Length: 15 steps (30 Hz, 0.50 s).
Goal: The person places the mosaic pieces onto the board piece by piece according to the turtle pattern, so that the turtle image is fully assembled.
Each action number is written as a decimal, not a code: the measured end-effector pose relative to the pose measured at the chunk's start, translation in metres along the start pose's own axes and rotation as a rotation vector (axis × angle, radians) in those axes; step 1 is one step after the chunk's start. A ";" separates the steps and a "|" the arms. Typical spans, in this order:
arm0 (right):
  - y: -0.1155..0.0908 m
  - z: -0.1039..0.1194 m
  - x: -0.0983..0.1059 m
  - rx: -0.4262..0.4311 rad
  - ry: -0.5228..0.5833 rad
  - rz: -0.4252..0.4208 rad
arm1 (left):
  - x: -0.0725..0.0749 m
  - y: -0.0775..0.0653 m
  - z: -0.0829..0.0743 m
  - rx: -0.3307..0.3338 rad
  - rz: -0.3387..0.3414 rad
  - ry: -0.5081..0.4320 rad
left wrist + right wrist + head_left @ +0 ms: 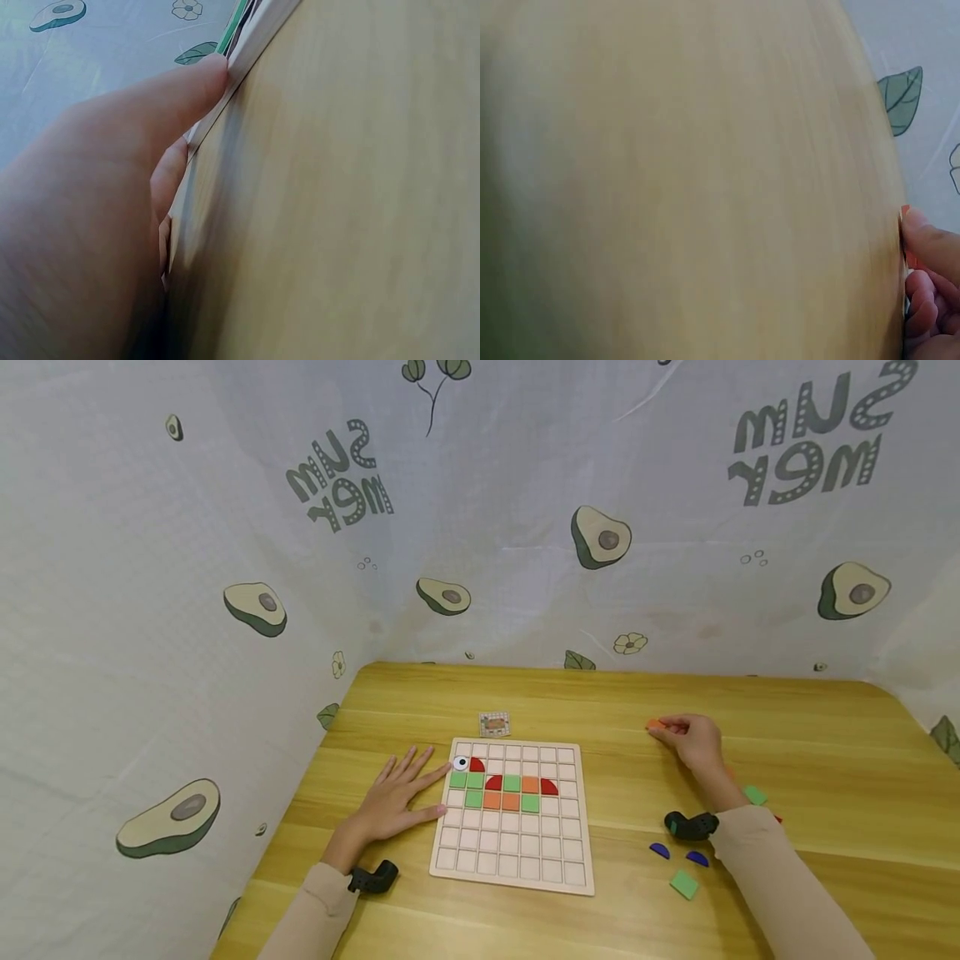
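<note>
A pale wooden grid board [517, 865] lies on the table. Its upper rows hold a white eye disc [461, 762], several green squares [512, 783], orange squares [492, 799] and red quarter-circle pieces [550, 787]. With fingers spread, my left hand [393, 800] lies at the board's left edge, index finger and thumb touching it; the left wrist view shows the thumb [191, 90] against that edge. Right of the board, my right hand [693, 743] pinches an orange piece [655, 724] at the table surface. Its full shape is partly hidden by the fingers.
Above the board lies a small picture card [495, 724]. Near my right forearm are two blue half-round pieces [660, 851], a green square [684, 885] and another green piece [756, 795]. A patterned curtain [510, 527] stands behind the wooden table [622, 710].
</note>
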State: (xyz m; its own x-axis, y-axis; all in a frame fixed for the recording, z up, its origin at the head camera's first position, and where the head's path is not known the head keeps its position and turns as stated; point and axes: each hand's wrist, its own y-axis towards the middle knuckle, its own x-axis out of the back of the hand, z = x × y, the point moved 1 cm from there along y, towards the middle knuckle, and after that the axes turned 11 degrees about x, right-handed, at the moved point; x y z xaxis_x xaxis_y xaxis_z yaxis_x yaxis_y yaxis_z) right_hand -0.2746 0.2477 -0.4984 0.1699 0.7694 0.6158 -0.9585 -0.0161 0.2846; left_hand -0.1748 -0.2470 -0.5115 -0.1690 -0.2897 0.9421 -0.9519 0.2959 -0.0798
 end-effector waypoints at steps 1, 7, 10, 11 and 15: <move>0.000 0.000 0.001 0.002 0.000 0.004 | 0.000 0.000 0.000 -0.001 0.000 -0.001; 0.000 0.001 0.005 -0.008 0.019 0.037 | -0.001 0.001 0.000 -0.004 0.000 -0.004; 0.000 0.006 0.008 0.023 0.004 0.042 | -0.001 0.001 0.000 -0.012 -0.012 -0.002; 0.000 0.008 0.009 0.041 -0.007 0.045 | -0.001 0.000 0.000 -0.013 -0.014 0.000; -0.001 0.023 0.009 0.099 -0.023 0.065 | 0.002 -0.001 -0.002 -0.015 -0.015 -0.009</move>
State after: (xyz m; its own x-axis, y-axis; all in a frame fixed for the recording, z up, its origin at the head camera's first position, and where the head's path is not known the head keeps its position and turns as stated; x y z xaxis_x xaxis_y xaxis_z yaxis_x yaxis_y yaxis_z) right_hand -0.2669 0.2401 -0.4756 0.1142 0.7500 0.6515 -0.9405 -0.1297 0.3141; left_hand -0.1739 -0.2458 -0.5093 -0.1574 -0.3024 0.9401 -0.9505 0.3047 -0.0612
